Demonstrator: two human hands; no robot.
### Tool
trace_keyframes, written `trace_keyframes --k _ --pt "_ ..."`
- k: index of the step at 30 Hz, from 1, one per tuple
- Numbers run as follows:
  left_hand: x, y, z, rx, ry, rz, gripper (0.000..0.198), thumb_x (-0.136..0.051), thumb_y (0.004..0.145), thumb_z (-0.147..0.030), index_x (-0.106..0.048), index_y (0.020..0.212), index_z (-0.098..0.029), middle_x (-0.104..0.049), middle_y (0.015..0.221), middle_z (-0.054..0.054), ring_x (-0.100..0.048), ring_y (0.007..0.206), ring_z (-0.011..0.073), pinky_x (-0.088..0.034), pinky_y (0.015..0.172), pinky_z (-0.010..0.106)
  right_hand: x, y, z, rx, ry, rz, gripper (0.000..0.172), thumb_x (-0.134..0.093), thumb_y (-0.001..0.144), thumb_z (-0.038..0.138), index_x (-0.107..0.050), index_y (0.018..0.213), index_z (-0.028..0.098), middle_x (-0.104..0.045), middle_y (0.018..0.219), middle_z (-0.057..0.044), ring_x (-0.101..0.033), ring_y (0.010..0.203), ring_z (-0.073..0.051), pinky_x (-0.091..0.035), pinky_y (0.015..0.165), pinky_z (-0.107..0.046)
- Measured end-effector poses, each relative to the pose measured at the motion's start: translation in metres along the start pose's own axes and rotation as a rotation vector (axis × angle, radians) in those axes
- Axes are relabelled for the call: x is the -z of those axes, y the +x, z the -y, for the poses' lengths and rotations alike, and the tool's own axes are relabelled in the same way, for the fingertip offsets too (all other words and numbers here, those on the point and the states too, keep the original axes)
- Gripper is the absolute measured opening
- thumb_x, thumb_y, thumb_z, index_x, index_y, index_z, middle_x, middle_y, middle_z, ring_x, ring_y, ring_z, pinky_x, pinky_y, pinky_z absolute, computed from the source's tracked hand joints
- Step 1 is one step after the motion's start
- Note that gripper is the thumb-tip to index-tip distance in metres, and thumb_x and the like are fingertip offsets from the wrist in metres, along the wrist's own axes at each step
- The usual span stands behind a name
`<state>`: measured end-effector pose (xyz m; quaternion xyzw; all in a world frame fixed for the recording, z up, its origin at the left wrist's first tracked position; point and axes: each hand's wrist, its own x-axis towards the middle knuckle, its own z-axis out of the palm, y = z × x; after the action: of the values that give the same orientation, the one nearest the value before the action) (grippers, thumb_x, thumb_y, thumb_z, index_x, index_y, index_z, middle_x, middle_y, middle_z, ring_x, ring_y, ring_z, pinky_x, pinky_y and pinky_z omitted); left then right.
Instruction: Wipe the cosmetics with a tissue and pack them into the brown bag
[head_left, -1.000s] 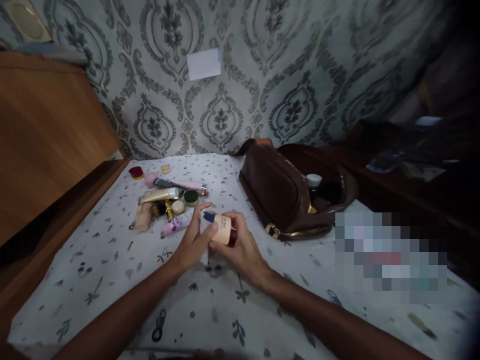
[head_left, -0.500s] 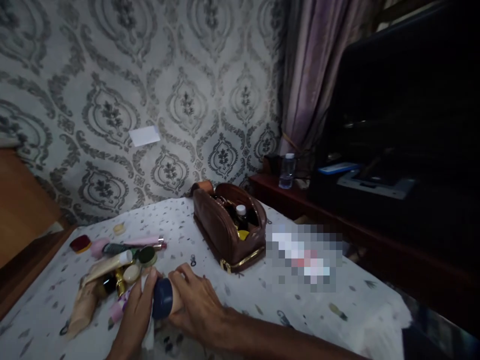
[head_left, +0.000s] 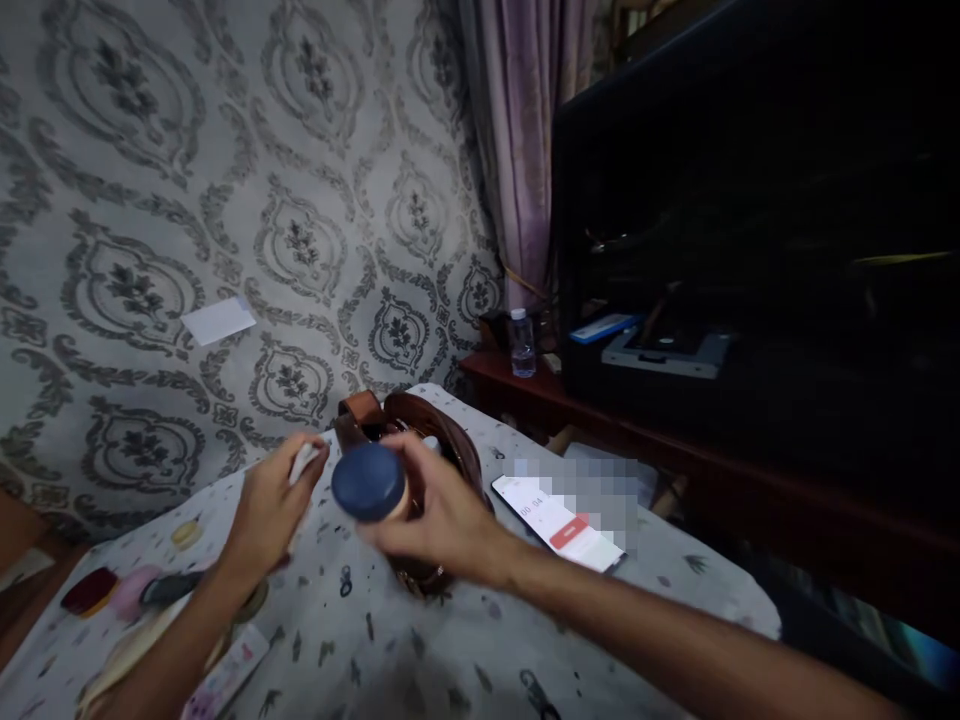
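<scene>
My right hand grips a jar with a dark blue lid and a peach-coloured body. The jar is held up in front of the brown toiletry bag, hiding much of its opening. Raised to the left of the jar, my left hand is closed, with a bit of white tissue showing between thumb and fingers. Below my left forearm lie several cosmetics, among them a red-lidded container, a pink item and a pale tube, partly covered by the arm.
A lit phone lies on the patterned tablecloth right of the bag. Beyond it a dark red shelf carries a water bottle, beside a large black screen. A small yellowish piece sits at the table's far left.
Both hands have risen and moved forward, and they are now apart. The jar has gone in my right hand from the table's front to before the bag. The view has turned right.
</scene>
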<state>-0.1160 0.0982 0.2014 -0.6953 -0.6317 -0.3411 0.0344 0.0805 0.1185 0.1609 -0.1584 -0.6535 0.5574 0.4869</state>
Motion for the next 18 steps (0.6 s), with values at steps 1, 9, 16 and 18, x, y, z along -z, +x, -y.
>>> trace_keyframes --k 1,9,16,18 --pt "-0.003 0.019 -0.005 -0.095 0.114 0.044 0.028 -0.041 0.09 -0.038 -0.063 0.097 -0.022 -0.071 0.092 0.005 -0.065 0.089 0.0257 -0.047 0.076 0.032 0.013 0.01 0.007 0.042 -0.052 -0.049 0.051 -0.079 0.063 0.024 -0.051 0.106 0.024 -0.063 0.096 0.001 -0.063 0.087 -0.017 -0.05 0.079 -0.029" --pt "-0.055 0.114 -0.011 -0.381 0.703 0.502 0.031 -0.053 0.085 -0.022 -0.069 0.111 -0.025 -0.069 0.119 0.01 -0.064 0.109 0.0291 -0.049 0.086 0.033 0.081 0.101 -0.004 0.079 -0.318 -0.153 0.042 -0.08 0.059 0.037 -0.06 0.089 0.015 -0.063 0.084 0.001 -0.059 0.081 -0.016 -0.046 0.073 -0.027" --pt "-0.053 0.116 -0.005 -0.372 0.732 0.619 0.022 -0.049 0.088 -0.022 -0.07 0.092 -0.026 -0.072 0.106 0.008 -0.067 0.098 0.0299 -0.048 0.077 0.034 0.081 0.139 -0.026 -0.074 -0.598 -0.166 0.047 -0.078 0.062 0.043 -0.061 0.095 0.014 -0.061 0.082 0.001 -0.056 0.077 -0.016 -0.043 0.068 -0.027" --pt "-0.048 0.114 -0.005 -0.361 0.712 0.629 0.023 -0.048 0.089 -0.021 -0.069 0.097 -0.024 -0.072 0.105 0.009 -0.067 0.097 0.03 -0.047 0.077 0.034 0.079 0.146 -0.026 -0.098 -0.668 -0.149 0.049 -0.077 0.064 0.043 -0.06 0.099 0.014 -0.062 0.087 -0.001 -0.057 0.08 -0.017 -0.045 0.07 -0.028"
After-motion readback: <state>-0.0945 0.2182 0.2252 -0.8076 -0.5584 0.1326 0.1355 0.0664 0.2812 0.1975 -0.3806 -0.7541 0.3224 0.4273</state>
